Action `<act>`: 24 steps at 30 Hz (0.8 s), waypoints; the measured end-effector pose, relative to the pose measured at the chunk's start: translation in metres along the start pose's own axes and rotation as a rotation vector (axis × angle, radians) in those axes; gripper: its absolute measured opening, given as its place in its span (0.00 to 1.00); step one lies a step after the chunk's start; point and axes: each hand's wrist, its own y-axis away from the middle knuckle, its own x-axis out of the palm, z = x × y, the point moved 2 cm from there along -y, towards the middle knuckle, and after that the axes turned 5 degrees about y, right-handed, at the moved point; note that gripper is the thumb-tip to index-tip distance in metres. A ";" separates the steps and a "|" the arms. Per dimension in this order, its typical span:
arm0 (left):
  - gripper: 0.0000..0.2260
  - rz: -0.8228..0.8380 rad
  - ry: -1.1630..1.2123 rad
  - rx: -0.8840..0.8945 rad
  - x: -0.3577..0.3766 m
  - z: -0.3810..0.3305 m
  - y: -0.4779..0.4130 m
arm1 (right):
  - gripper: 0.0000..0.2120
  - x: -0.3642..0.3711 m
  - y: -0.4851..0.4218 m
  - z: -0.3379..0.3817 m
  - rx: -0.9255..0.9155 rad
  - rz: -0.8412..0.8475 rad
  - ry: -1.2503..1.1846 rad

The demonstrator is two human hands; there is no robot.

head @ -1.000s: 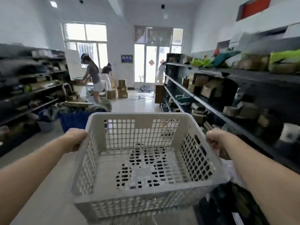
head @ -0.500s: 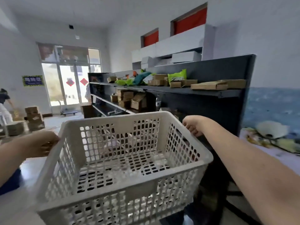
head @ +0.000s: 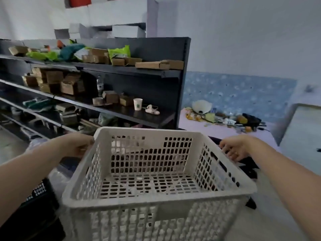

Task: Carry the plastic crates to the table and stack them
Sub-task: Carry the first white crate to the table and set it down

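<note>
A white perforated plastic crate [head: 156,204] fills the lower middle of the head view, empty and held up in front of me. My left hand [head: 78,145] grips the far left corner of its rim. My right hand [head: 234,150] holds the right rim near the far corner, fingers curled under the edge. A table with a pale pink cover [head: 199,129] stands beyond the crate at the right, next to the end of the shelving.
Dark shelving [head: 121,70] with several cardboard boxes, green bags and a paper cup [head: 137,104] runs along the left. Clutter [head: 225,117] lies along the table's far side by the blue patterned wall. A black crate [head: 34,206] sits at the lower left. A pale cabinet [head: 302,136] stands at the right.
My view has swung to the right with the crate, from the aisle and doorway past the shelving to its end and the table. Both hands keep hold of the crate.
</note>
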 end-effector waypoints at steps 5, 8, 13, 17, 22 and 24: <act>0.04 0.197 -0.021 -0.013 0.119 -0.047 -0.035 | 0.15 -0.065 -0.007 -0.099 0.136 -0.063 -0.157; 0.07 0.396 -0.108 -0.032 0.197 -0.075 -0.051 | 0.15 -0.097 -0.022 -0.165 0.206 -0.114 -0.280; 0.09 0.566 -0.139 -0.050 0.321 -0.117 -0.057 | 0.16 -0.135 -0.057 -0.269 0.374 -0.171 -0.379; 0.06 0.644 -0.159 -0.126 0.400 -0.129 -0.069 | 0.13 -0.161 -0.090 -0.315 0.438 -0.235 -0.426; 0.06 0.719 -0.170 -0.269 0.484 -0.128 -0.105 | 0.08 -0.186 -0.140 -0.353 0.478 -0.298 -0.471; 0.08 0.731 -0.171 -0.306 0.514 -0.127 -0.133 | 0.06 -0.194 -0.163 -0.365 0.500 -0.301 -0.509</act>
